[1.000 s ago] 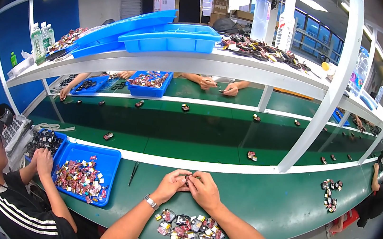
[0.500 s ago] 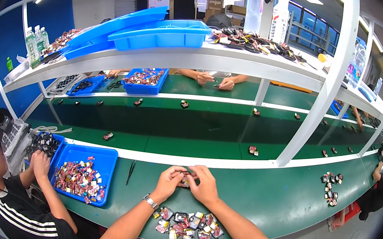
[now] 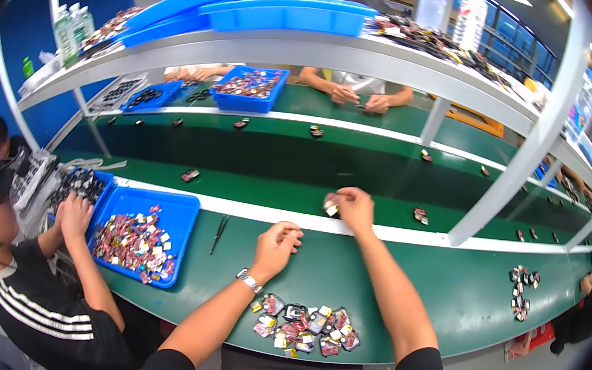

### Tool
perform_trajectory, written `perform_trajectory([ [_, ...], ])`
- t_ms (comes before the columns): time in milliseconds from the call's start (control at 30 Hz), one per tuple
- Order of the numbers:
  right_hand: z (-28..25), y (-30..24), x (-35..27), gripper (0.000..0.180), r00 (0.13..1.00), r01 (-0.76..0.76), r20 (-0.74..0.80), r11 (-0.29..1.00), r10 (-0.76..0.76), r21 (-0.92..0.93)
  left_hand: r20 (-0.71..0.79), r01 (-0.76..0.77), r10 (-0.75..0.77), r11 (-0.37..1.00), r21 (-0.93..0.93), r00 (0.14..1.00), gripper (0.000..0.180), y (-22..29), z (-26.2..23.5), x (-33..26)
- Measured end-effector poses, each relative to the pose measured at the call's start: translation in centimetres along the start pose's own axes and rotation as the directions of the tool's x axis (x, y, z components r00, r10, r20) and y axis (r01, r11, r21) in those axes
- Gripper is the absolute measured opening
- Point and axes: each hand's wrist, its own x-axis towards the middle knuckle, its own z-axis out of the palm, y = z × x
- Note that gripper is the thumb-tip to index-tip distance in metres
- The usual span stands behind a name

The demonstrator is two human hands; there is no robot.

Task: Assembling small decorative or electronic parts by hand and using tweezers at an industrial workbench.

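My right hand (image 3: 356, 210) reaches over the white rail at the far side of the bench. Its fingers are closed on a small black housing with red wires and a white label (image 3: 330, 205), at the edge of the green belt strip. My left hand (image 3: 276, 247) rests above the green bench (image 3: 381, 277), fingers curled together, and nothing shows in them. Between my forearms, near the front edge, lies a cluster of several similar wired housings (image 3: 305, 328). Dark tweezers (image 3: 219, 233) lie to the left of my left hand.
A blue tray (image 3: 189, 246) of small wired parts stands at left, beside a seated co-worker (image 3: 39, 287) with hands together. More housings (image 3: 522, 290) lie on the bench at right. Others dot the belt strip (image 3: 266, 190). A white shelf (image 3: 283, 49) with blue trays spans overhead.
My hands have parted. The right one has carried the housing forward and right to the rail; the left has stayed over the bench, its fingers now curled without the housing. The view has shifted.
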Motion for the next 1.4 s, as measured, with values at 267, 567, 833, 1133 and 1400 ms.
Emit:
perform_trajectory([
  [267, 2.4, -2.0, 4.3, 0.033, 0.998, 0.052, 0.018, 0.718, -0.056, -0.694, 0.216, -0.157, 0.085, 0.928, 0.339, 0.973, 0.013, 1.8, -0.4, -1.2],
  [567, 23.4, -11.8, 3.8, 0.049, 0.607, 0.645, 0.702, 0.747, -0.373, -0.161, 0.368, -0.425, 0.267, 0.777, 0.465, 0.891, 0.026, 0.0, -0.3, -0.9],
  [833, 32.6, -13.3, -0.1, 0.053, 0.6, 0.596, 0.773, 0.759, -0.205, -0.262, 0.421, -0.237, 0.266, 0.964, -0.119, 0.867, 0.016, -9.7, 1.0, -1.0],
  [1133, 21.9, -13.7, 1.8, 0.046, 0.649, 0.59, 0.644, 0.802, -0.406, -0.089, 0.407, -0.319, 0.098, 0.793, 0.519, 0.908, 0.021, 1.7, -0.3, -1.2],
  [1400, 1.4, -8.9, -5.3, 0.041, 0.852, 0.492, 0.3, 0.852, -0.429, -0.177, 0.204, 0.244, -0.179, 0.9, -0.361, 0.962, 0.033, -0.9, -1.6, 0.2],
])
